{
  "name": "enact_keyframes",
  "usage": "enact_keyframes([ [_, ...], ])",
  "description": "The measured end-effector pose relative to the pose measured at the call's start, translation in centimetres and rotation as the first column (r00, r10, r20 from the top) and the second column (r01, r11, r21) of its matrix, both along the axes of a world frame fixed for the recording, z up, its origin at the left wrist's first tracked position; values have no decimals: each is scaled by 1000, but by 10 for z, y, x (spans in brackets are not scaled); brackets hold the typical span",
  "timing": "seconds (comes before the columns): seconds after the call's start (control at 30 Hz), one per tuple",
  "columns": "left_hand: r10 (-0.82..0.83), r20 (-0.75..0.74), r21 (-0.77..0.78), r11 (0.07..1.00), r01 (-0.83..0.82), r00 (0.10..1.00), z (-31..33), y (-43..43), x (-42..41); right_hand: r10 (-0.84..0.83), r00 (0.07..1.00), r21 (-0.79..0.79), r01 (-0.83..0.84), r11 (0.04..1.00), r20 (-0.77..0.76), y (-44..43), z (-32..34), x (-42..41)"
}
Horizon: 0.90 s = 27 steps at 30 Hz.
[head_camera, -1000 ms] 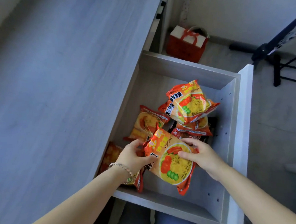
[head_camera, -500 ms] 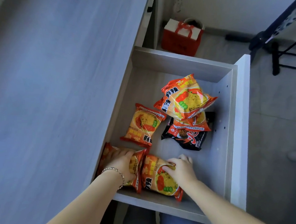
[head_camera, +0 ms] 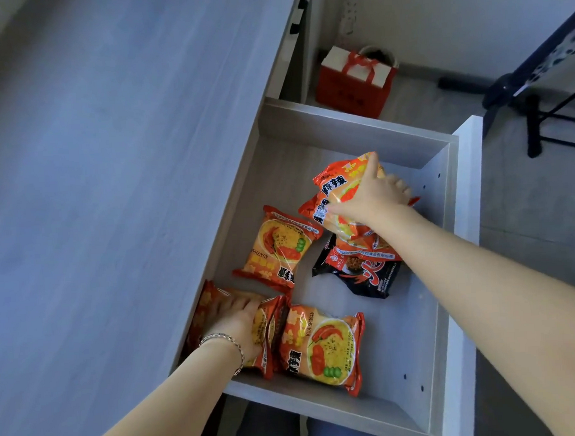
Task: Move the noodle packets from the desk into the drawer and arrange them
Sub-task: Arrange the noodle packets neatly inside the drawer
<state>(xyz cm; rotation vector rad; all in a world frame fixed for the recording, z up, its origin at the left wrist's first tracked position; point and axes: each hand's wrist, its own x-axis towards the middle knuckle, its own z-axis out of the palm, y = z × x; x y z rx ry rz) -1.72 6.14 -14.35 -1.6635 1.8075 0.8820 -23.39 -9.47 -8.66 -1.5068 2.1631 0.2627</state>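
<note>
Six crinkly orange-and-red plastic noodle packets, or thereabouts, all sit in the open pale-grey wooden drawer (head_camera: pixel 351 124); the visible grey woodgrain bench (head_camera: pixel 111 193) carries none. The right hand (head_camera: pixel 368 197) is on the top orange packet (head_camera: pixel 336 195) of the far stack, fingers (head_camera: pixel 399 188) curled over its far edge and gripping it. Under it: another orange pack, then a black-and-red packet (head_camera: pixel 362 274). The left hand (head_camera: pixel 238 320) lies flat on the near-left packet (head_camera: pixel 265 329), fingers together, pressing it down (partly tucked under the bench edge). The near orange packet (head_camera: pixel 319 346) and the middle orange packet (head_camera: pixel 277 248) lie loose, apart from each other.

Risks, my read: lifting the top pack could drag the slick one below it and skew the stack. One-edge grip may let the pack swing and knock the middle one.
</note>
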Motion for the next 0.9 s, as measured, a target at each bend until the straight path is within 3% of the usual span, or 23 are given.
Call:
enact_keyframes([
  [0.07, 8, -2, -1, 1000, -8, 1000, 2, -1, -2, -36, 999, 8, 36, 999, 20, 5, -8, -6],
  [0.13, 24, -11, 1, 1000, -24, 1000, 4, -1, -2, 4, 997, -166, 8, 986, 72, 21, -10, -6],
  [0.23, 23, -38, -9, 1000, -23, 999, 4, 0, -1, 320, 931, -393, -232, 890, 175, 69, -12, -2],
  [0.27, 21, -43, -8, 1000, -22, 999, 4, 1, 0, 433, 876, -368, -338, 866, 214, 87, -13, 0],
  [0.33, 26, -45, 4, 1000, -26, 999, 4, 1, 1, 558, 771, -175, -531, 829, 308, 121, -18, 1],
  [0.43, 12, -48, -10, 1000, -12, 999, 2, 0, 1, 657, 698, 44, -694, 719, 284, 156, -41, -1],
  [0.53, 22, -51, -22, 999, -23, 998, 1, 1, 1, 601, 733, 199, -671, 714, 318, 173, -59, 6],
  [0.63, 11, -44, -36, 999, -13, 999, 2, 2, 2, 403, 825, 194, -504, 841, 397, 175, -67, 16],
  [0.73, 16, -50, -3, 1000, -17, 999, -1, 2, 4, 326, 893, 248, -407, 879, 311, 172, -71, 26],
  [0.8, 108, -90, 39, 994, -105, 990, -1, 2, 1, 381, 875, 277, -462, 843, 299, 175, -73, 34],
  [0.83, 248, -130, 84, 967, -239, 960, -1, 0, 0, 403, 864, 283, -485, 828, 301, 176, -74, 37],
  [0.9, 561, -220, 201, 827, -525, 798, 7, -11, -6, 398, 859, 315, -494, 810, 322, 173, -73, 40],
])
